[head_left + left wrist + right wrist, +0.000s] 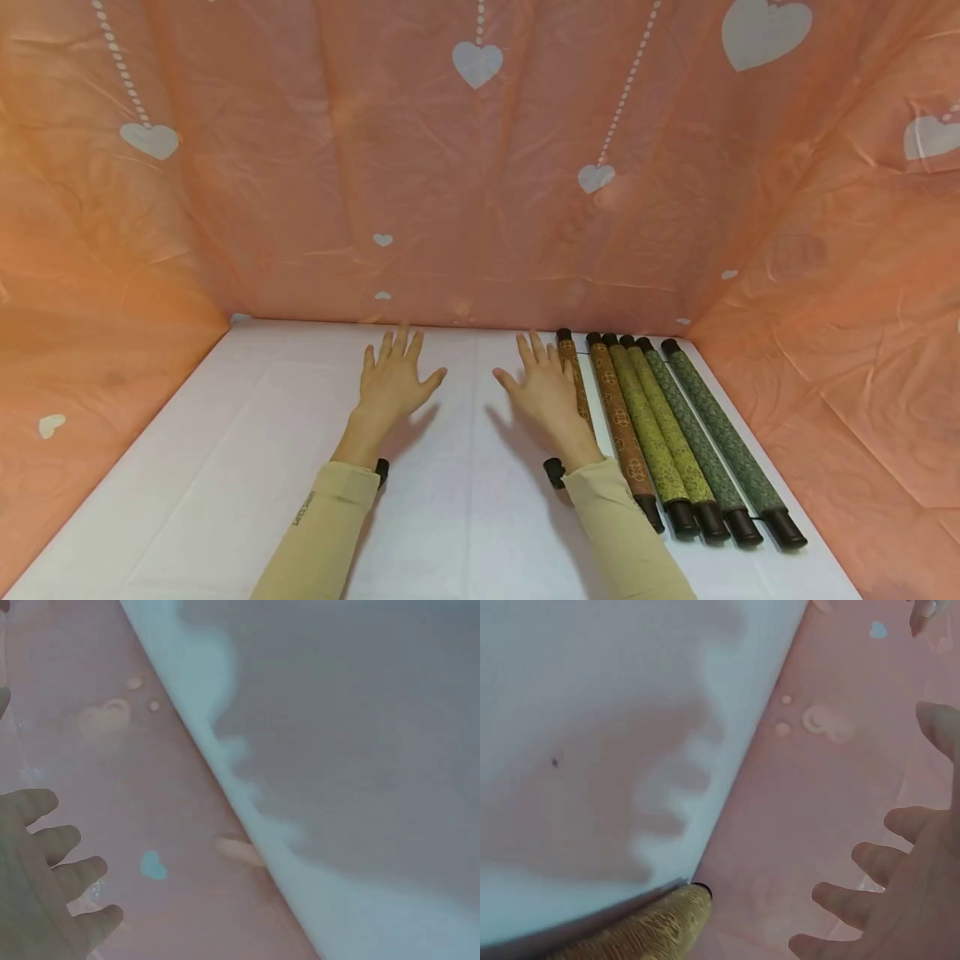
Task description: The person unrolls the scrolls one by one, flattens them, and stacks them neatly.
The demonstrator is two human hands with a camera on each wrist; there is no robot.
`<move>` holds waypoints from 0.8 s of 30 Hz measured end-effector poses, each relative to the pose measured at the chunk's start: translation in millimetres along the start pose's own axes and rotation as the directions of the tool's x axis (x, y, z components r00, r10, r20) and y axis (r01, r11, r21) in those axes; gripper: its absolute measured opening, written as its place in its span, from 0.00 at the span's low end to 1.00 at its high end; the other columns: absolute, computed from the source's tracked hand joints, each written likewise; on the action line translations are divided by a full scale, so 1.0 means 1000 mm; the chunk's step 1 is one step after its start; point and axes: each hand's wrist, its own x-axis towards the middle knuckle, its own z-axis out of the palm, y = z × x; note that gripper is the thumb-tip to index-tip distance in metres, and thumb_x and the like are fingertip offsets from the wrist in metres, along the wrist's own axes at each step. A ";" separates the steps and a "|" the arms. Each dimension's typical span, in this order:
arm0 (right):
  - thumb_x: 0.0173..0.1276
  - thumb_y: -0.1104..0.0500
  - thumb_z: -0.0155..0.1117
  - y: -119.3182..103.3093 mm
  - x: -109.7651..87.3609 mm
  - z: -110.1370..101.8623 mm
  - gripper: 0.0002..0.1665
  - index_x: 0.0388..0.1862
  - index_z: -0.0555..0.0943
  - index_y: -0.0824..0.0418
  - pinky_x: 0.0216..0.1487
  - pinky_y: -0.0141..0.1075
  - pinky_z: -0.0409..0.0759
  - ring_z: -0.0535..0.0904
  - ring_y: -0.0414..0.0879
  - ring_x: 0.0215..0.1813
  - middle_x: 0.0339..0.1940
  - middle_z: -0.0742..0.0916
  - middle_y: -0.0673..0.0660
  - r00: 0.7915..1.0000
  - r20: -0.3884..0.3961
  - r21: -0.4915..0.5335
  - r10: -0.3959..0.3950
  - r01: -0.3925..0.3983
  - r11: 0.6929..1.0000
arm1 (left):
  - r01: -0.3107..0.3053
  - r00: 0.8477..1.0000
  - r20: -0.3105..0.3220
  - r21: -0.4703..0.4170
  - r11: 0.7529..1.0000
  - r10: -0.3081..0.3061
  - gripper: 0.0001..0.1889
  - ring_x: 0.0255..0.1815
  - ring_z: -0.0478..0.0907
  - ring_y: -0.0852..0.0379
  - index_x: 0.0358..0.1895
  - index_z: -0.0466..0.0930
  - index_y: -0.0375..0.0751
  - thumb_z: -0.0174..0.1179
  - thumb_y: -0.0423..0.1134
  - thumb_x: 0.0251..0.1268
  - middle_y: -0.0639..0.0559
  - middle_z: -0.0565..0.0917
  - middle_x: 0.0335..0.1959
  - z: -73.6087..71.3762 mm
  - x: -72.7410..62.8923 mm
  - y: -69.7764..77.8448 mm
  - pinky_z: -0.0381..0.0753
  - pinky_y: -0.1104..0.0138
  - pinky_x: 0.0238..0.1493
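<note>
My left hand (390,385) is held above the white table (247,467), fingers straight and spread, holding nothing. The right hand (546,396) is likewise spread and free, its shadow falling on the cloth below. In the head view it partly covers the leftmost brown brocade scroll-like roll (582,396). Two brown rolls, two yellow-green rolls (652,417) and two dark green rolls (723,425) lie side by side at the right, each with dark end caps. The right wrist view shows the tip of a golden-brown roll (656,922) below the right hand.
Orange-pink sheeting (420,167) with white hearts rises at the back and both sides of the table. Thin dark cords show between some of the rolls. Each wrist wears a black band (554,472) at the cuff.
</note>
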 end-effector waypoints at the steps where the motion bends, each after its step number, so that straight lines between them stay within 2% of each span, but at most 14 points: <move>1: 0.77 0.30 0.52 0.000 0.000 -0.002 0.50 0.87 0.54 0.53 0.78 0.67 0.52 0.53 0.67 0.83 0.87 0.57 0.58 1.000 -0.007 0.017 -0.007 0.007 1.000 | -0.005 1.000 -0.006 -0.004 1.000 0.005 0.45 0.84 0.45 0.34 0.84 0.53 0.40 0.52 0.65 0.75 0.40 0.47 0.86 -0.001 0.000 0.001 0.42 0.37 0.79; 5: 0.78 0.34 0.54 0.004 -0.002 -0.015 0.48 0.86 0.56 0.55 0.77 0.65 0.57 0.56 0.67 0.82 0.86 0.60 0.60 0.999 -0.031 0.127 -0.033 0.036 0.991 | -0.027 0.999 -0.026 -0.025 0.999 0.027 0.44 0.84 0.46 0.36 0.83 0.56 0.38 0.53 0.63 0.75 0.38 0.50 0.85 -0.004 0.002 0.007 0.45 0.37 0.79; 9: 0.79 0.37 0.56 0.011 -0.006 -0.030 0.45 0.85 0.59 0.57 0.75 0.65 0.61 0.57 0.65 0.82 0.85 0.62 0.61 0.999 -0.028 0.259 -0.042 0.048 0.965 | -0.078 0.994 -0.081 -0.052 0.996 0.073 0.39 0.82 0.54 0.35 0.79 0.63 0.35 0.57 0.57 0.75 0.35 0.59 0.82 -0.005 0.002 0.015 0.53 0.37 0.77; 15: 0.80 0.42 0.58 0.029 -0.012 -0.049 0.41 0.83 0.63 0.59 0.76 0.63 0.60 0.59 0.64 0.82 0.83 0.64 0.64 0.998 -0.008 0.361 -0.055 0.054 0.931 | -0.167 0.976 -0.175 -0.194 0.967 0.134 0.32 0.73 0.70 0.36 0.73 0.71 0.33 0.63 0.47 0.72 0.35 0.73 0.73 0.001 0.000 0.032 0.70 0.42 0.70; 17: 0.80 0.44 0.59 0.038 -0.016 -0.055 0.40 0.83 0.63 0.60 0.75 0.64 0.62 0.60 0.65 0.81 0.83 0.64 0.65 0.998 -0.002 0.382 -0.059 0.055 0.923 | -0.174 0.976 -0.171 -0.258 0.950 0.132 0.30 0.71 0.72 0.37 0.72 0.73 0.34 0.63 0.45 0.72 0.37 0.75 0.71 0.006 0.000 0.039 0.73 0.42 0.67; 20: 0.81 0.45 0.59 0.051 -0.022 -0.061 0.39 0.83 0.63 0.59 0.68 0.64 0.71 0.67 0.68 0.76 0.82 0.65 0.66 0.998 -0.001 0.411 -0.056 0.051 0.910 | -0.163 0.983 -0.133 -0.352 0.922 0.123 0.30 0.71 0.72 0.38 0.72 0.72 0.36 0.63 0.45 0.72 0.39 0.75 0.71 0.012 0.000 0.051 0.74 0.43 0.66; 24: 0.81 0.48 0.59 0.067 -0.030 -0.067 0.37 0.82 0.64 0.60 0.63 0.63 0.76 0.73 0.68 0.70 0.80 0.66 0.68 0.999 -0.011 0.414 -0.050 0.050 0.909 | -0.136 0.991 -0.053 -0.485 0.864 0.127 0.29 0.69 0.75 0.42 0.74 0.71 0.39 0.61 0.45 0.74 0.42 0.75 0.71 0.023 0.003 0.065 0.77 0.46 0.63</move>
